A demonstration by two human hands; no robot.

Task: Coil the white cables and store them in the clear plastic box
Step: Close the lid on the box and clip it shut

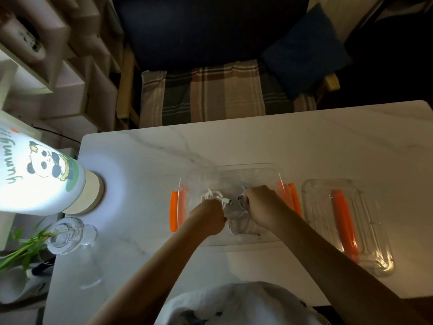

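Nearest the camera, a pale garment (234, 306) fills the bottom edge, and from it two bare forearms are stretched forward across the white marble table (140, 254) into the clear plastic box (264, 171), which is flanked by orange latches on its short sides. The left hand (207, 216) is seen lowered into the box's left half with its fingers curled, and a coiled white cable (212, 194) lies just beyond its knuckles, apparently held by them; a plug end (228, 202) sticks out to the right, toward the other hand. The right hand (261, 205) is curled around a second bundle, of which only a dark connector tip (241, 198) shows at the fingers (the cable itself is mostly hidden by the fist). A further loop of white cable (241, 222) rests on the box floor between and just below the two wrists. Both hands are judged to be inside the box walls, so the coils are at the point of being set down; the left coil lies ahead of its hand, and release there would leave it against the far left side. The lid (346, 228), with its orange strip, lies on the table just right of the box, nearer the right hand.
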